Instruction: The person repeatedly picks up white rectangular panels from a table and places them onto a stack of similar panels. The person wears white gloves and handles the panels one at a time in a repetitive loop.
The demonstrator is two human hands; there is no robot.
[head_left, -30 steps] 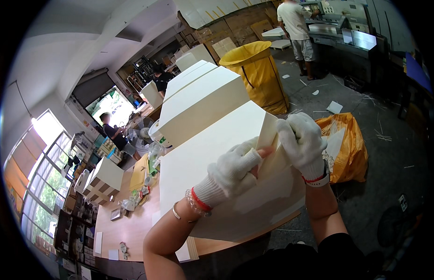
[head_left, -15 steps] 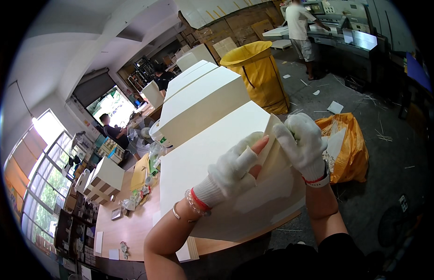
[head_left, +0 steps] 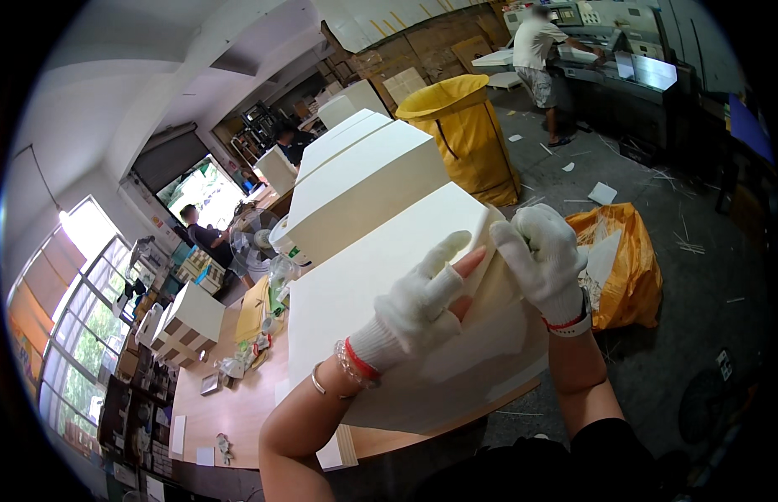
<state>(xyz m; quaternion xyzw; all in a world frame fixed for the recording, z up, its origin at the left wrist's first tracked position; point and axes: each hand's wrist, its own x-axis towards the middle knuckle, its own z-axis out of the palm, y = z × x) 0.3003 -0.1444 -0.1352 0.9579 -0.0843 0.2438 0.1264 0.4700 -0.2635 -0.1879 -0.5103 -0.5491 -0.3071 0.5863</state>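
A large stack of white paper sheets (head_left: 364, 259) lies in front of me, its near side sloping toward me. My right hand (head_left: 539, 255), in a white knit glove, is curled round the sheets' right corner, where the edges bend up. Beside it, my left hand (head_left: 422, 305) rests over the near edge of the paper. Its fingers are spread, and two bare fingertips stick out of the white glove. The undersides of both hands are hidden.
Taller white paper stacks (head_left: 364, 180) stand behind. To the right are a tall yellow bag (head_left: 460, 142) and an orange bag (head_left: 627, 268) of paper scraps. The wooden table (head_left: 222, 418) bears small items. A person (head_left: 535, 58) works at a large machine.
My left hand's index finger has lifted and straightened a little off the paper. My right hand keeps its place at the corner. The person at the machine has leaned further toward it.
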